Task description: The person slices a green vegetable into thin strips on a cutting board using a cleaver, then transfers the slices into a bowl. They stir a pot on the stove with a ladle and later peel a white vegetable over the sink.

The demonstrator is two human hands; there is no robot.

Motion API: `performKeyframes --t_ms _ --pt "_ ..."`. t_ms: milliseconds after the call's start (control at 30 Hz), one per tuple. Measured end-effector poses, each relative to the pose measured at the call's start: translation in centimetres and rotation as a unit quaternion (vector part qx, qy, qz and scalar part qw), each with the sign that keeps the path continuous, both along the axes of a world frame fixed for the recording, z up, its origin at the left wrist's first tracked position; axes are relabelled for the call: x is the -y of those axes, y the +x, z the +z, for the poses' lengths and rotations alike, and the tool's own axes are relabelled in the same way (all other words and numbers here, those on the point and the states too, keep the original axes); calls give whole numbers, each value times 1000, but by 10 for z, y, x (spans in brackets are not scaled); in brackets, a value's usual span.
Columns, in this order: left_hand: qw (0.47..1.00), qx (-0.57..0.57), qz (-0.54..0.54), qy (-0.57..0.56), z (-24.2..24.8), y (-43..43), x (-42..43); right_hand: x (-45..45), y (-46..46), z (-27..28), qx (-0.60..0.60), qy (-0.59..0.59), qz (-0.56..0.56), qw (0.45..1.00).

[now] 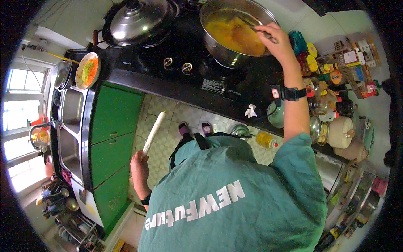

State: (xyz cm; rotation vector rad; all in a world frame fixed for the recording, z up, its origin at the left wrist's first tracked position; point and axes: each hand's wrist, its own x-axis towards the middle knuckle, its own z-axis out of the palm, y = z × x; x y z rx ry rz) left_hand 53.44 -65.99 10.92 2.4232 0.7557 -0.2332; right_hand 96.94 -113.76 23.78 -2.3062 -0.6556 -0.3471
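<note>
My right hand (277,42) grips the metal handle of a utensil (252,26) whose far end dips into a wide steel pot (217,42). Yellow-orange liquid (236,34) with a browner patch in its middle fills part of the pot, which stands on the right side of a black gas stove (138,67). Low on the left, over the floor, my left hand (139,160) is closed around one end of a long white rod-like thing (154,132). That thing has a small green tip; I cannot tell what it is.
A lidded wok (138,23) occupies the stove's left side. Shredded orange and green food lies in a bowl (94,80) near the double sink (70,140). Jars and bottles (318,94) crowd the right counter. An oil bottle (266,140) and a glass lid (240,130) are low by my feet.
</note>
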Motion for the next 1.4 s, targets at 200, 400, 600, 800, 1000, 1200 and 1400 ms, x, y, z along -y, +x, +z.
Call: performKeyframes --t_ms 200,400,600,800,1000,1200,1400 --pt "999 -17 22 -16 -4 -7 14 45 -26 43 -75 -15 -21 997" --pt "1000 -2 9 -6 -5 -6 23 55 -46 65 -246 85 -6 965" --pt "1000 -31 4 6 -3 1 26 19 -28 12 -150 175 57 971" --pt "1000 13 -15 9 3 5 36 18 -16 2 -7 55 22 998" --pt "1000 -17 3 5 0 4 41 57 -40 45 -155 70 20 985" --pt "1000 10 6 -9 -4 0 45 64 -39 67 -283 83 43 955" --pt "1000 17 12 -1 -5 -7 50 15 -9 16 -208 156 116 959"
